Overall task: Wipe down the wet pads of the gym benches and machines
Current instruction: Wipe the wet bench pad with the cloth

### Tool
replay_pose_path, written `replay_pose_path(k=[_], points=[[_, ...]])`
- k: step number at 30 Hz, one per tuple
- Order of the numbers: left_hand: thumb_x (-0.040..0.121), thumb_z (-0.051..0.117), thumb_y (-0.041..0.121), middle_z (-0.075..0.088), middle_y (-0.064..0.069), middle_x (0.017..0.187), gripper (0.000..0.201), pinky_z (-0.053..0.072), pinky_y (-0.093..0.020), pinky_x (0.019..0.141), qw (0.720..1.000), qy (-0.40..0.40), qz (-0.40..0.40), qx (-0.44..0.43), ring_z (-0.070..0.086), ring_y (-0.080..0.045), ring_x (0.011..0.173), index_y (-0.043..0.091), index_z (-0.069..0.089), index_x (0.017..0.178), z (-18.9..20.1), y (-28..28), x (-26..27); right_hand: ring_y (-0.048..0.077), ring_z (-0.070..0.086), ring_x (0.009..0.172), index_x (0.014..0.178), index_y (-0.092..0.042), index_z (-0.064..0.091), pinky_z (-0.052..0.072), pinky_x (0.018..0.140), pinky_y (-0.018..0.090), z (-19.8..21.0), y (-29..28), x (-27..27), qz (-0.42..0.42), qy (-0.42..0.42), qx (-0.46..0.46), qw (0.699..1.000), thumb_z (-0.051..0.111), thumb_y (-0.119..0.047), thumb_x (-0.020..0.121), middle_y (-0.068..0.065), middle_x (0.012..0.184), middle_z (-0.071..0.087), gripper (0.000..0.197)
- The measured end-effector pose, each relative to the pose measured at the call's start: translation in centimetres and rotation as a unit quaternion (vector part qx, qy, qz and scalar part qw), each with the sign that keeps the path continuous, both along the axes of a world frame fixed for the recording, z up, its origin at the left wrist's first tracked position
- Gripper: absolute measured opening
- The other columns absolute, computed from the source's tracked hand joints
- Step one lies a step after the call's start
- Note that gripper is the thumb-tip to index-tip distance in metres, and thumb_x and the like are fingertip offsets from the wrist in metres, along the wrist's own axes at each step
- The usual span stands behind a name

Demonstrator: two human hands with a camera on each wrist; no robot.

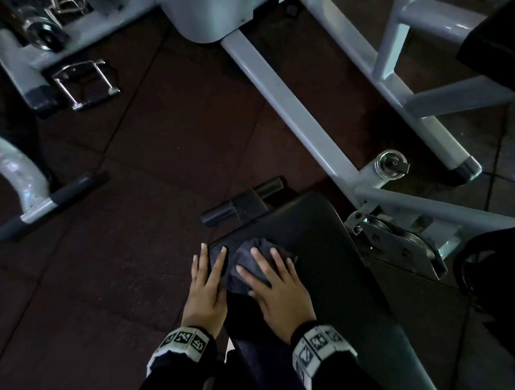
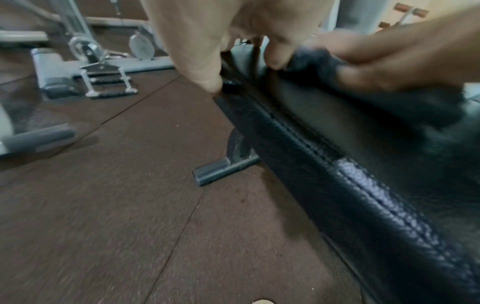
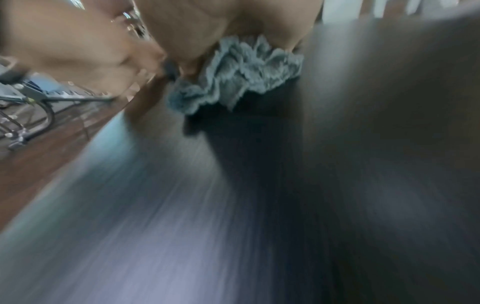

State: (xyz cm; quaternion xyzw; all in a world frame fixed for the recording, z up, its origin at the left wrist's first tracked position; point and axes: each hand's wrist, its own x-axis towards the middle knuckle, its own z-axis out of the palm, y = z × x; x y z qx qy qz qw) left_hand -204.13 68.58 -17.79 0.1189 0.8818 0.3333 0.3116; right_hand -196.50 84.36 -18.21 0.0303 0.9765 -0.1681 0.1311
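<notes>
A dark rubber tile floor [image 1: 125, 162] runs under pale grey gym machine frames [image 1: 288, 106]. At far left, the head view shows a metal cable handle [image 1: 82, 84] lying on the floor by a frame foot, and a padded grip bar [image 1: 47, 206] lower down. The left wrist view shows the same handle [image 2: 107, 82] from the side, resting flat on the floor.

Moving right, the left hand [image 1: 206, 291] lies on the left edge of a black bench pad [image 1: 321, 259], fingers straight. Only the left wrist view shows its thumb [image 2: 200, 59] pressing down against the stitched seam of the pad [image 2: 324, 156], and the bench's dark foot [image 2: 221, 168] below.

Just right of it, the right hand [image 1: 277, 289] is spread flat, fingers extended, pressing a crumpled grey cloth [image 1: 246, 263] onto the pad near its far end. The right wrist view is heavily blurred, yet shows the cloth [image 3: 233, 76] bunched in ruffles under the palm.
</notes>
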Motion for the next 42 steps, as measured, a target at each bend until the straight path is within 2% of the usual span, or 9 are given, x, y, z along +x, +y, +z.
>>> replay_pose_path(k=[3,7,12,15,19,27,32,37,42], points=[[0.101,0.038,0.020,-0.020,0.034,0.148,0.058,0.023,-0.023,0.103,1.000,0.003,0.001,-0.003,-0.023,0.005,0.138,0.054,0.012,0.140,0.2,0.1,-0.1,0.031,0.025,0.139,0.143,-0.042,0.027,0.026,0.108,0.048,-0.1,2.1,-3.9,0.027,-0.004,0.022,0.999,0.031,-0.039,0.090,-0.004,0.156,0.019,0.053],[0.100,0.038,0.021,-0.020,0.036,0.146,0.058,0.032,-0.018,0.097,1.000,0.006,0.010,-0.019,-0.023,0.011,0.134,0.054,0.012,0.140,0.4,0.6,0.0,0.038,0.028,0.137,0.142,-0.041,0.032,0.030,0.105,0.053,-0.6,7.9,-6.7,-0.078,-0.038,0.013,0.996,0.026,-0.041,0.091,0.001,0.155,0.022,0.051],[0.100,0.039,0.019,-0.020,0.034,0.147,0.059,0.027,0.004,0.074,0.999,-0.011,0.018,-0.029,-0.019,0.005,0.138,0.052,0.013,0.141,1.0,1.1,0.0,0.039,0.021,0.139,0.143,-0.044,0.018,0.034,0.104,0.055,-0.9,12.4,-1.8,-0.167,-0.023,-0.020,0.985,0.019,-0.044,0.093,0.000,0.157,0.007,0.050],[0.100,0.040,0.019,-0.020,0.036,0.146,0.060,0.033,-0.010,0.087,0.999,-0.012,0.025,-0.025,-0.019,0.005,0.138,0.055,0.013,0.139,0.9,1.0,0.0,0.034,0.015,0.141,0.145,-0.047,0.009,0.031,0.108,0.052,-0.5,10.4,2.9,-0.188,-0.027,-0.004,0.982,0.020,-0.044,0.093,-0.004,0.158,-0.004,0.053],[0.099,0.042,0.017,-0.017,0.038,0.146,0.061,0.036,-0.021,0.094,0.999,-0.006,0.035,-0.017,-0.017,0.006,0.138,0.056,0.015,0.138,0.6,0.9,0.0,0.038,0.022,0.138,0.144,-0.045,0.019,0.027,0.105,0.051,0.6,4.4,5.2,-0.109,-0.028,0.013,0.994,0.029,-0.047,0.093,0.002,0.158,0.007,0.053],[0.098,0.043,0.013,-0.012,0.029,0.150,0.062,0.017,-0.024,0.107,0.999,-0.008,0.036,-0.008,-0.017,0.004,0.138,0.053,0.017,0.138,0.4,0.9,0.0,0.037,0.028,0.138,0.139,-0.043,0.035,0.032,0.105,0.051,0.1,3.3,-4.6,-0.041,-0.037,0.004,0.998,0.049,-0.034,0.089,0.000,0.155,0.021,0.053],[0.099,0.042,0.016,-0.013,0.029,0.150,0.062,0.027,-0.019,0.098,0.999,-0.010,0.036,-0.031,-0.016,0.004,0.138,0.055,0.014,0.138,0.9,1.2,0.0,0.040,0.017,0.139,0.142,-0.043,0.029,0.026,0.109,0.054,-0.3,10.4,-4.1,-0.161,-0.056,-0.024,0.985,0.019,-0.045,0.092,0.000,0.158,0.008,0.051],[0.099,0.041,0.017,-0.011,0.024,0.152,0.060,0.020,-0.021,0.102,0.999,0.002,0.033,-0.038,-0.013,0.001,0.139,0.052,0.012,0.139,0.8,1.2,0.1,0.040,0.021,0.138,0.143,-0.043,0.023,0.034,0.105,0.055,0.4,9.3,2.5,-0.210,-0.052,-0.013,0.976,0.023,-0.044,0.093,-0.002,0.157,0.003,0.051],[0.099,0.040,0.014,-0.012,0.021,0.154,0.062,0.022,-0.029,0.109,0.998,0.006,0.038,-0.044,-0.015,-0.002,0.139,0.051,0.010,0.139,0.9,1.5,0.4,0.039,0.019,0.139,0.143,-0.046,0.021,0.025,0.106,0.053,1.2,3.4,3.1,-0.166,-0.094,-0.010,0.982,0.027,-0.055,0.091,0.001,0.158,0.003,0.053]])
